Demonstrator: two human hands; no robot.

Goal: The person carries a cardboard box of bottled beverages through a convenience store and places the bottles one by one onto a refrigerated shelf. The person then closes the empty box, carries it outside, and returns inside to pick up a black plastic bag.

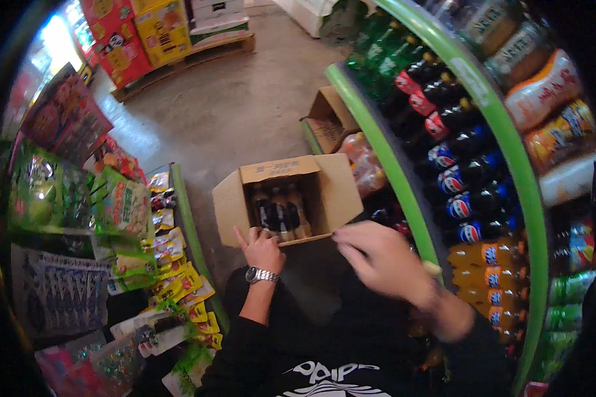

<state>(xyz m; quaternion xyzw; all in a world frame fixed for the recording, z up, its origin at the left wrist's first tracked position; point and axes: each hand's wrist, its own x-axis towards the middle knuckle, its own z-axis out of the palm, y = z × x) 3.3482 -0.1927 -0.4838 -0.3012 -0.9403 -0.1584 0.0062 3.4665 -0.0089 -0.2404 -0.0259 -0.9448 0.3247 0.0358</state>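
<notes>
An open cardboard box (340,191) stands in front of me with its flaps spread. Several dark-labelled bottles (280,213) stand inside it, towards the left, and bare space shows at the right. My left hand (264,252), with a metal-banded watch at the wrist, grips the box's near edge, its fingers curled over the rim and the index finger stretched along the left flap. Slightly blurred, my right hand (380,260) is at the box's near right corner, fingers bent and close together. Whether its fingertips touch the cardboard is unclear.
Green-edged shelves (392,168) on the right hold cola bottles (459,206) and orange drink bottles (477,253). Bagged snacks (124,198) hang along the left. Another open carton (330,121) sits beyond the box. Stacked cartons (161,32) rest on a wooden pallet (223,49).
</notes>
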